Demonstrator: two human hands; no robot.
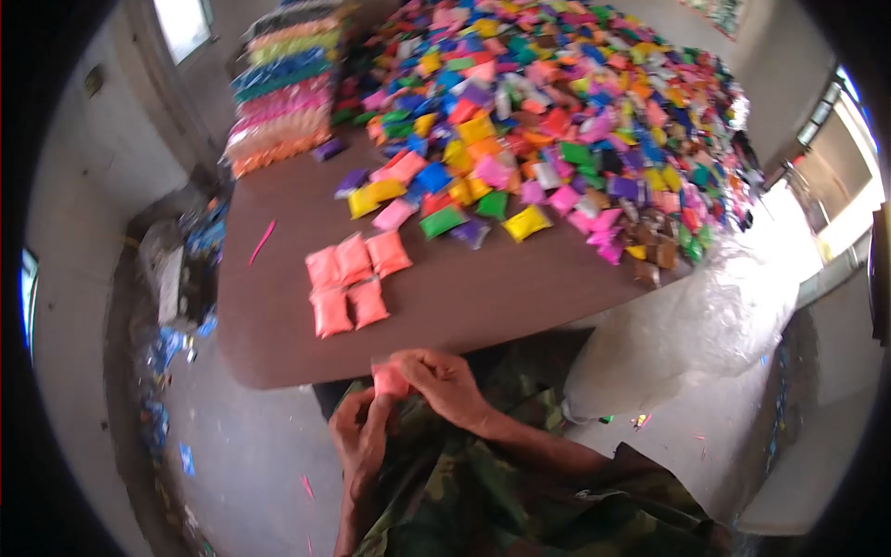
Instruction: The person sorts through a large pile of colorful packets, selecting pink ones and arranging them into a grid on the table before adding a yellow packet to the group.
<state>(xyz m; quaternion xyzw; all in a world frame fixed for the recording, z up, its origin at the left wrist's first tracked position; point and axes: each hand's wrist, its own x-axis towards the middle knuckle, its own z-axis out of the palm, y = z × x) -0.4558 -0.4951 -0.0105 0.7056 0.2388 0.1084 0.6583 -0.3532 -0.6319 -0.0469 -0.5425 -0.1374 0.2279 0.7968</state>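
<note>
Just off the table's front edge, over my lap, a small coral packet [391, 380] is held between both hands. My left hand [360, 430] pinches its lower left side. The fingers of my right hand [444, 382] grip its upper right side. On the brown table [269, 320] beyond them lie several coral packets [353, 269] in two rows, three in the back row and two in the front row. Neither hand touches these.
A large heap of coloured packets [557, 121] covers the table's back and right. Stacked bagged packets [283, 93] stand at the back left. A pink strip [263, 241] lies at left. A clear plastic bag [668, 325] hangs beside the right edge. Litter [187, 459] dots the floor.
</note>
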